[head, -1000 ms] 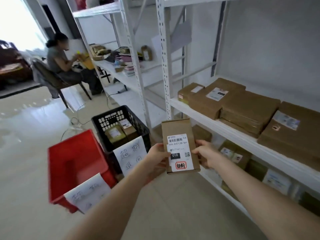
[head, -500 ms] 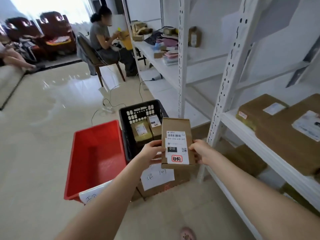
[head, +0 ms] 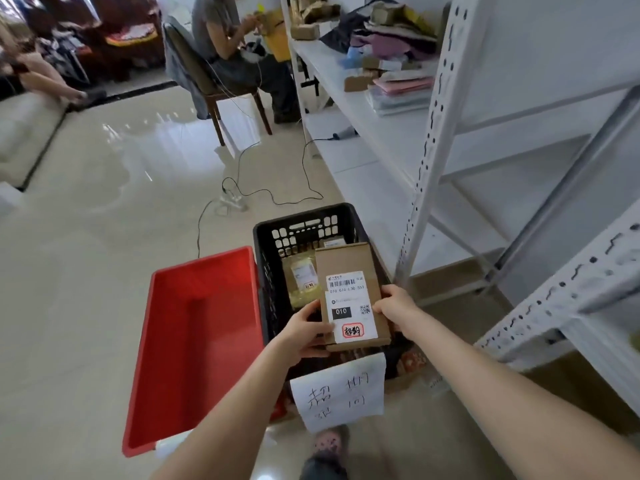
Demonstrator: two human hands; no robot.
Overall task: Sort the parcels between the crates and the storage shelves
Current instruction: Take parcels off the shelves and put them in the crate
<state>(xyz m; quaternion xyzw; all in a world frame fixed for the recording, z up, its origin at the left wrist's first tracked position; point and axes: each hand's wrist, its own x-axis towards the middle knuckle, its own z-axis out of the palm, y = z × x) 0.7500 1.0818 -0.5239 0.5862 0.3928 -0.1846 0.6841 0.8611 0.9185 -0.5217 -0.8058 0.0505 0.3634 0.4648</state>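
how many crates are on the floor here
2. The red crate is on the floor at left; the black crate stands right beside it, below the held box. More could be out of view.

The white shipping label (head: 350, 299) on the cardboard parcel (head: 343, 259), lower centre of the frame, carries a barcode (head: 343, 283) with "010-010-130 551" beneath it, the third group unsure. Lower down are a black box (head: 341, 311) reading "010", a QR code (head: 364, 309) and a red-bordered sticker (head: 352, 330) handwritten 超期. Below, the paper sign (head: 341, 396) on the black crate (head: 304, 223) reads 超期 over 退回.
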